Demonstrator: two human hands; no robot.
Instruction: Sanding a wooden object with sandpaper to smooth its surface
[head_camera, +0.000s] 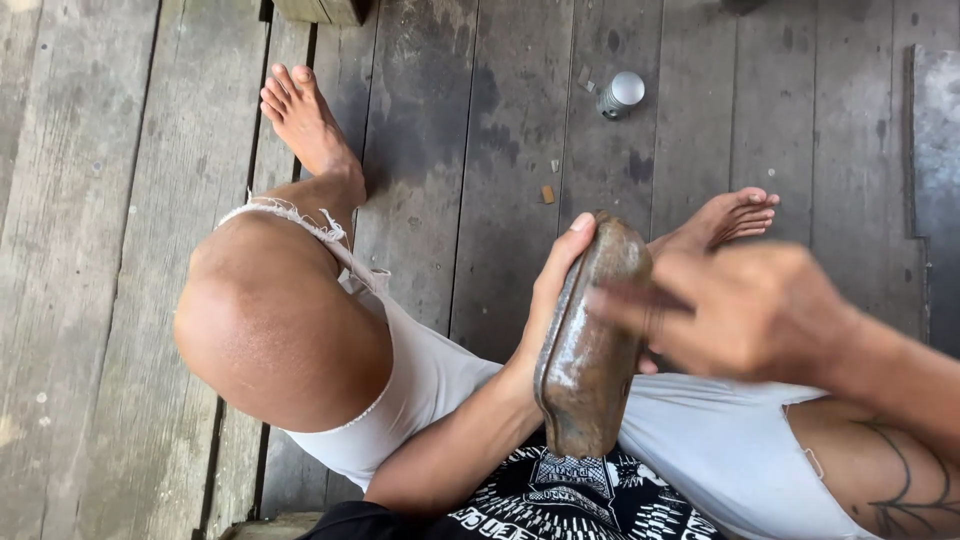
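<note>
I sit above a grey plank floor with my knees apart. My left hand (553, 290) grips a brown, wet-looking oblong metal piece (588, 360) by its left edge and holds it upright over my lap. My right hand (745, 310) is blurred with motion, its fingers laid on the upper right face of the piece. I cannot tell whether the right hand holds anything small against it.
A small grey can with a round pale lid (620, 96) lies on the floor ahead. Small scraps (547, 193) are scattered near it. My bare feet (305, 120) rest on the planks. A darker board (935, 180) lies at the right edge.
</note>
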